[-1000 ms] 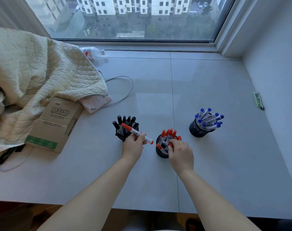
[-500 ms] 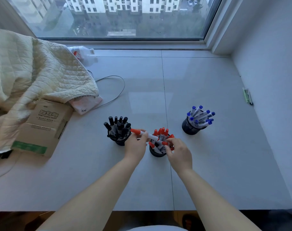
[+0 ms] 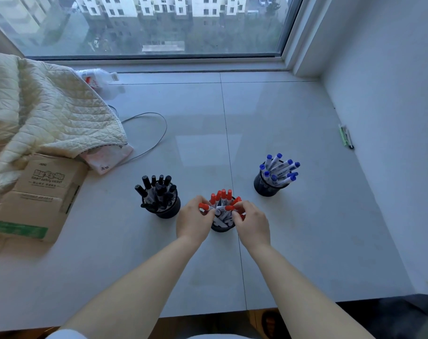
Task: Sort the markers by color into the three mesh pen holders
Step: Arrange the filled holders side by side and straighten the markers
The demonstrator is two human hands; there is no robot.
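Three dark mesh pen holders stand on the pale sill. The left holder (image 3: 167, 211) carries black-capped markers (image 3: 156, 189). In the middle holder (image 3: 220, 227) stand red-capped markers (image 3: 222, 195). Blue-capped markers (image 3: 279, 168) fill the right holder (image 3: 264, 189). My left hand (image 3: 194, 220) is at the middle holder's left rim, its fingers closed on a red-capped marker (image 3: 205, 206) lying across the top. At the right rim, my right hand (image 3: 253, 222) pinches another red marker (image 3: 230, 207) in that holder.
A quilted cream blanket (image 3: 44, 123) covers the left, over a cardboard box (image 3: 39, 194) and a pink pouch (image 3: 107, 157). A grey cable (image 3: 156, 138) loops behind the holders. A plastic bottle (image 3: 95, 79) lies near the window. Green pens (image 3: 346, 137) lie by the right wall.
My left hand carried the red marker from beside the black holder rightwards to the middle holder. My right hand stayed at that holder's rim. The camera view shifted slightly.
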